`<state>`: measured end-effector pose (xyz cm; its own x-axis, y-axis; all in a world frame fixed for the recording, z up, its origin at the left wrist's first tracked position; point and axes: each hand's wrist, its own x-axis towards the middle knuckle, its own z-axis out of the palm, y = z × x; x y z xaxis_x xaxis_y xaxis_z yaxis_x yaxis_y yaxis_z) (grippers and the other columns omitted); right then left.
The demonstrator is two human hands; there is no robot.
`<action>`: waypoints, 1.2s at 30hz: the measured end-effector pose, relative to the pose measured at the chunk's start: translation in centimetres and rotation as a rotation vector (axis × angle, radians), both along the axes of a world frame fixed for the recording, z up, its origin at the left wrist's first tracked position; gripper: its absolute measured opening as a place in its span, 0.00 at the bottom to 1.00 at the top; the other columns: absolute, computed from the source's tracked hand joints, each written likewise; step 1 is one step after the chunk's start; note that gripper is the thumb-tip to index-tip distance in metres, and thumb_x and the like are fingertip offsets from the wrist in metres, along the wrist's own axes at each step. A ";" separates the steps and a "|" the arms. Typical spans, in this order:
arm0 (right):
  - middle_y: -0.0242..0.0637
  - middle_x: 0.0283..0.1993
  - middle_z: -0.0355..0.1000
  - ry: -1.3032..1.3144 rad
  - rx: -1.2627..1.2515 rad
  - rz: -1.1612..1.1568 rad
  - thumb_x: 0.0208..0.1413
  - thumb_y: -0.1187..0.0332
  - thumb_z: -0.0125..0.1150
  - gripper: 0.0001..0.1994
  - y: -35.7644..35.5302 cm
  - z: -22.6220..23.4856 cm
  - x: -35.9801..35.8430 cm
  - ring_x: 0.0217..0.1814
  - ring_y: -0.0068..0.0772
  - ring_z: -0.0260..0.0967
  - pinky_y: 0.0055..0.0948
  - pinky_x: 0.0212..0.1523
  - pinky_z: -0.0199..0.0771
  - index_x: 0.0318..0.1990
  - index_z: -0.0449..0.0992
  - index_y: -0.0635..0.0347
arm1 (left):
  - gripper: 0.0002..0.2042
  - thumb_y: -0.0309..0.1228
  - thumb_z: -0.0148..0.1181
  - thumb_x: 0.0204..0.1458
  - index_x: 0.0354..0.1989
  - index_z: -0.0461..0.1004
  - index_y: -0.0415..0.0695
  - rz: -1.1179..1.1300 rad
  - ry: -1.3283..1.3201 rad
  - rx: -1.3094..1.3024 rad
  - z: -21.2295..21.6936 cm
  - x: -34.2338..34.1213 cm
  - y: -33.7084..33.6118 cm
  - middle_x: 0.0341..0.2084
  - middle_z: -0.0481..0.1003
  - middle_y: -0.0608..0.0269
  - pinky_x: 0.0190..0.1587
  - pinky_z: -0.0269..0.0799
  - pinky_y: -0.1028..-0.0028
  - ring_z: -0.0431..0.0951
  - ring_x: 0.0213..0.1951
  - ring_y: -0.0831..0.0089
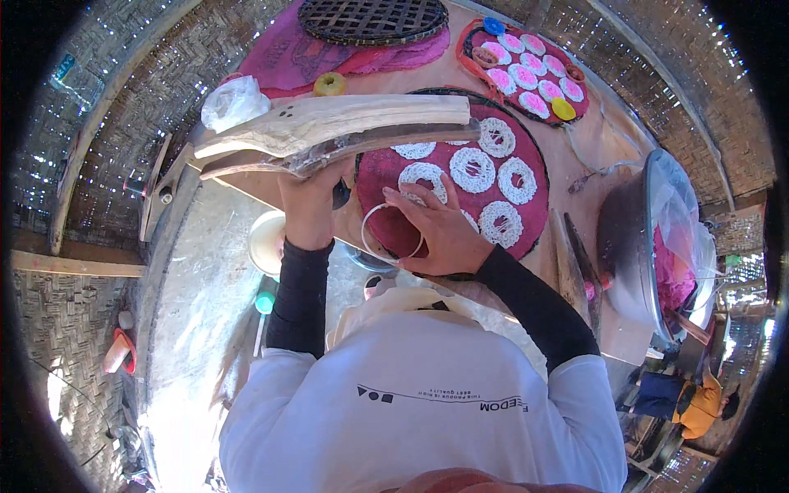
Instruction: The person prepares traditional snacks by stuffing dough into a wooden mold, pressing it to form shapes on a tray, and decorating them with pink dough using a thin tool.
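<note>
Much of left hand (pixel 308 201) hidden by wooden beams (pixel 362 122), grip unclear, right hand (pixel 448 234) grasping white ring (pixel 364 232)

Was blocked at left by two wooden beams (pixel 329 123); could pass over bare counter (pixel 564 148) between round tray (pixel 533 149) and metal basin (pixel 623 234), above a cord (pixel 606 172).
</note>
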<state>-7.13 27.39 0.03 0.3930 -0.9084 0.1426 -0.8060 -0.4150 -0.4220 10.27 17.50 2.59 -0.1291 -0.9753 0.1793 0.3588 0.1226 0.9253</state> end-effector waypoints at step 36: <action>0.36 0.26 0.65 -0.201 -0.754 -0.231 0.47 0.75 0.53 0.13 12.1 22.9 -6.6 0.22 0.27 0.65 0.25 0.20 0.65 0.40 0.60 0.64 | 0.08 0.34 0.54 0.36 0.26 0.69 0.47 -0.628 -0.819 -1.542 11.9 -12.6 5.1 0.14 0.69 0.65 0.31 0.59 0.64 0.72 0.22 0.64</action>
<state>-13.75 39.47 22.91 0.1091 -0.5946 0.7966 -0.8445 -0.4781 -0.2413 -2.32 22.60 14.46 -0.8642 0.1891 0.4663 0.2554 0.9633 0.0826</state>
